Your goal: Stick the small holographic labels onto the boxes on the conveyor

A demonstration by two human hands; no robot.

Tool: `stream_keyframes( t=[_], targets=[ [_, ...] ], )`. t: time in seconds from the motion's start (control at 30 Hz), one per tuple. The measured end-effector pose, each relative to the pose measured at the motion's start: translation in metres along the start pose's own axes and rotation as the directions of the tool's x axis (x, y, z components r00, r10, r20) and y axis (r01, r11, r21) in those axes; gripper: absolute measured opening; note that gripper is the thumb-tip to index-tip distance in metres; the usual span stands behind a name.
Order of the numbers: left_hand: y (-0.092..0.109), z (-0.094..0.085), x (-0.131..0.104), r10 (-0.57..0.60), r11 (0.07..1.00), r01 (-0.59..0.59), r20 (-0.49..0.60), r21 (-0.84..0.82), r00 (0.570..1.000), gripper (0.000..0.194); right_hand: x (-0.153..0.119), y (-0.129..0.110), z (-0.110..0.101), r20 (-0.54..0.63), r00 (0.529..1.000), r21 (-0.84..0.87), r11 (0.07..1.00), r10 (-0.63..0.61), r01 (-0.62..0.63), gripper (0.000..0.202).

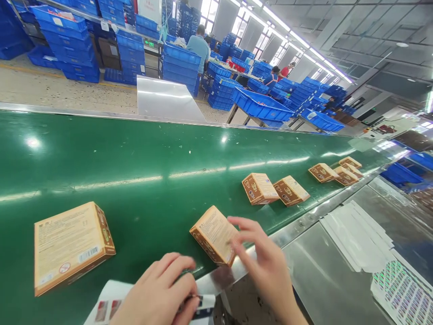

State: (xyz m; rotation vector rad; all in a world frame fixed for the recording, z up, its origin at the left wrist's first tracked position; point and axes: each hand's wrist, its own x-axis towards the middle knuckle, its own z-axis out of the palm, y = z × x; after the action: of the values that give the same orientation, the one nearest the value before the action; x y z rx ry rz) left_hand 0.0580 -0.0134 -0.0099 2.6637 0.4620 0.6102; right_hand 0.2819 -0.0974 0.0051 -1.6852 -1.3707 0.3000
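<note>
At the belt's near edge, right hand (267, 257): ours, fingers spread part-wide, tips over the right side of the near box; blurred, so we cannot tell whether they touch.
Left hand (158, 293): ours, fingers and thumb closed on a white sheet (108, 307) with red squares, which shows on both sides of the hand.
Near box (211, 232): tan and brown, between and just beyond our hands, on the green belt (152, 153) by the metal edge, printed face up.
Left box (67, 246): well apart on the belt, barcode up.
Box pair (259, 189): right of the near box, farther out, ends close together.
Far boxes (323, 173): a cluster farther along the belt.
Metal table (314, 257): to our right, bearing white papers (358, 234) and a shiny sticker sheet (402, 289).
Beyond: blue crates (179, 61) in stacks, and people among them, one in a light blue top (199, 47).
</note>
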Motion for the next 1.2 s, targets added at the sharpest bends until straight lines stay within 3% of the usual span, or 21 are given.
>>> stream_keyframes(
  t=[0.03, 0.1, 0.13, 0.2, 0.3, 0.47, 0.7, 0.8, 0.9, 1.0, 1.07, 1.13, 1.2],
  targets=[
    [0.0, 0.005, 0.005, 0.074, 0.997, -0.073, -0.039, 0.04, 0.996, 0.015, 0.007, 0.01, 0.002, -0.026, 0.975, 0.105, 0.97, 0.222, -0.218, 0.016],
    [0.003, 0.017, 0.015, 0.184, 0.977, -0.174, -0.075, 0.121, 0.98, 0.018, 0.02, 0.027, 0.007, -0.001, 0.852, 0.331, 0.804, 0.524, -0.494, 0.031],
    [0.004, 0.024, 0.02, 0.215, 0.969, -0.205, -0.063, 0.138, 0.974, 0.02, 0.025, 0.032, 0.01, 0.043, 0.802, 0.415, 0.719, 0.596, -0.557, 0.039],
    [0.007, 0.035, 0.028, 0.22, 0.967, -0.218, -0.003, 0.134, 0.976, 0.021, 0.031, 0.038, 0.016, 0.11, 0.749, 0.503, 0.614, 0.653, -0.609, 0.047],
    [0.008, 0.045, 0.034, 0.185, 0.976, -0.196, 0.109, 0.1, 0.977, 0.016, 0.032, 0.037, 0.02, 0.106, 0.745, 0.538, 0.593, 0.658, -0.6, 0.045],
    [0.008, 0.053, 0.037, 0.138, 0.989, -0.146, 0.188, 0.026, 0.972, 0.009, 0.032, 0.04, 0.011, 0.066, 0.783, 0.494, 0.662, 0.618, -0.564, 0.043],
    [0.011, 0.057, 0.056, 0.153, 0.987, -0.159, 0.236, 0.006, 0.96, 0.011, 0.038, 0.047, -0.004, 0.002, 0.849, 0.258, 0.82, 0.528, -0.511, 0.046],
    [0.013, 0.059, 0.066, 0.157, 0.986, -0.166, 0.255, 0.012, 0.954, 0.009, 0.041, 0.049, -0.008, -0.085, 0.863, 0.165, 0.861, 0.498, -0.481, 0.043],
    [0.015, 0.059, 0.073, 0.183, 0.983, -0.18, 0.171, -0.034, 0.968, 0.012, 0.045, 0.05, -0.014, -0.235, 0.867, 0.02, 0.894, 0.44, -0.449, 0.057],
    [0.018, 0.049, 0.074, 0.147, 0.983, -0.141, 0.046, -0.113, 0.988, 0.016, 0.041, 0.037, -0.021, -0.352, 0.894, -0.148, 0.927, 0.278, -0.346, 0.044],
    [0.019, 0.035, 0.071, 0.038, 0.989, -0.027, 0.072, -0.148, 0.997, 0.019, 0.033, 0.018, -0.026, -0.271, 0.954, -0.198, 0.963, 0.126, -0.183, 0.027],
    [0.019, 0.018, 0.065, -0.118, 0.969, 0.147, 0.151, -0.201, 0.981, 0.021, 0.023, -0.005, -0.028, -0.022, 1.0, -0.13, 0.991, -0.022, 0.019, 0.016],
    [0.016, 0.002, 0.058, -0.251, 0.897, 0.319, 0.24, -0.305, 0.938, 0.02, 0.016, -0.024, -0.026, 0.231, 0.964, -0.01, 0.991, -0.13, 0.136, 0.011]
  ],
)
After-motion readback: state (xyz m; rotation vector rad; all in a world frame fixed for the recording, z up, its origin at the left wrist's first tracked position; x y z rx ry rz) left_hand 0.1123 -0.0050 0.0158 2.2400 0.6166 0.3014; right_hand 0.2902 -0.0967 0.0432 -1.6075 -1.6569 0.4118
